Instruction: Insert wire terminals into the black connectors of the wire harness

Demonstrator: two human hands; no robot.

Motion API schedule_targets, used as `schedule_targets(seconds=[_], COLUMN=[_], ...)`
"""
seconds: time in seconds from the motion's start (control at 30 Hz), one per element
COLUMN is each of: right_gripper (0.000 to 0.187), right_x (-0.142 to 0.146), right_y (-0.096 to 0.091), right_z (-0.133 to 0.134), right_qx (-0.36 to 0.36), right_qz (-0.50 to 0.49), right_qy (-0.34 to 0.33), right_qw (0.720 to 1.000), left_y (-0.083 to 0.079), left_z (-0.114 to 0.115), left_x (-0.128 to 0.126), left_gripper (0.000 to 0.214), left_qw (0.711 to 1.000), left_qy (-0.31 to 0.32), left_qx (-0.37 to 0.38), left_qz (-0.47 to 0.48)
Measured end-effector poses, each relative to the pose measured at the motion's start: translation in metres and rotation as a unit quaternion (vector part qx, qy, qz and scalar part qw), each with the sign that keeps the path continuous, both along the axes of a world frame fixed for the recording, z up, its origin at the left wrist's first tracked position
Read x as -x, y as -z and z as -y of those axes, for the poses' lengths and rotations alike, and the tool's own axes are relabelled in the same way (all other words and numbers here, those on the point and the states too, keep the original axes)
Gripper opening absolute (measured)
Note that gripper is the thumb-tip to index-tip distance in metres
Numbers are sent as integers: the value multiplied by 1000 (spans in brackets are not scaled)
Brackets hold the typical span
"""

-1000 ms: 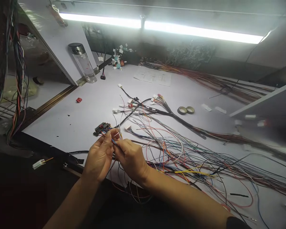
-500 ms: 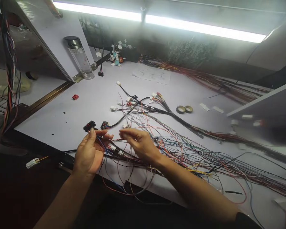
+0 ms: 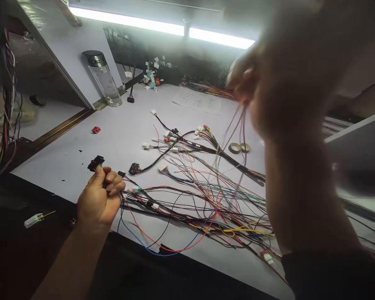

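Note:
My left hand (image 3: 100,198) is closed around a black connector (image 3: 96,163) at the table's front left, with wires trailing from it below the fingers. High on the right, my right hand (image 3: 256,87) is raised close to the camera and blurred, its fingers curled round several thin wires (image 3: 244,125) that hang down toward the table. Between the hands lies a wire harness (image 3: 212,149) with white and red plugs. Another black connector (image 3: 133,168) rests right of my left hand. Loose red and blue wires (image 3: 175,251) loop over the table's front edge.
A glass bottle (image 3: 104,81) with a dark lid stands at the back left. A red connector (image 3: 96,130) lies on the left of the white table (image 3: 59,162). Two tape rolls (image 3: 240,148) sit beyond the harness. Papers (image 3: 197,102) lie farther back, under a lit tube lamp (image 3: 128,20).
My right hand has swung up and to the right from beside my left hand, lifting wires. My left hand has shifted left and slightly down with the black connector, its fingers more curled.

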State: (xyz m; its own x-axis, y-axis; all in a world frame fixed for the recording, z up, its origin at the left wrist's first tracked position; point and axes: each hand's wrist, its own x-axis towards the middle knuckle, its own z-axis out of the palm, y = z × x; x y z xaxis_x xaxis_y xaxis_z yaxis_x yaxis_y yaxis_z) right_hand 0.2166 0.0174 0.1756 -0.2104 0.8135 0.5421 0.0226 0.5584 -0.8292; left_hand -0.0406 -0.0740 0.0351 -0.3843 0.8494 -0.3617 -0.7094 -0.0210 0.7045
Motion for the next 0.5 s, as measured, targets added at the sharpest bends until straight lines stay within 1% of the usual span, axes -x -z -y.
schedule_targets(seconds=[0.03,0.07,0.1,0.13,0.17,0.23,0.27,0.3,0.37,0.43,0.5], right_gripper=[22,18,15,13,12,13,13,14,15,17,19], right_x=[11,23,36,49,61,79,84,88,90,89,87], right_y=[12,30,52,75,100,142,158,170,184,188,187], right_z=[5,12,19,25,32,43,47,51,57,60,63], right_qx=[9,44,99,156,208,278,300,317,345,371,393], right_qz=[-20,4,49,79,89,56,37,14,-22,-45,-54], right_qy=[6,-6,-58,-116,-150,-186,-195,-200,-209,-217,-222], right_qw=[1000,999,992,978,963,941,933,927,915,902,891], left_y=[1,2,3,4,4,5,7,8,13,17,19], left_z=[-1,-1,-1,-1,0,3,5,6,9,10,9], left_x=[-1,-3,-5,-7,-9,-12,-13,-14,-16,-17,-18], left_gripper=[29,29,29,29,29,25,23,19,14,19,28], left_qw=[1000,1000,1000,1000,1000,1000,1000,1000,999,998,998], left_qy=[-2,-5,-8,-7,-7,1,5,9,22,34,45], left_qx=[1,5,10,17,21,24,25,26,32,37,40], left_qz=[-2,-3,-3,-3,-3,-7,-9,-10,-13,-22,-34])
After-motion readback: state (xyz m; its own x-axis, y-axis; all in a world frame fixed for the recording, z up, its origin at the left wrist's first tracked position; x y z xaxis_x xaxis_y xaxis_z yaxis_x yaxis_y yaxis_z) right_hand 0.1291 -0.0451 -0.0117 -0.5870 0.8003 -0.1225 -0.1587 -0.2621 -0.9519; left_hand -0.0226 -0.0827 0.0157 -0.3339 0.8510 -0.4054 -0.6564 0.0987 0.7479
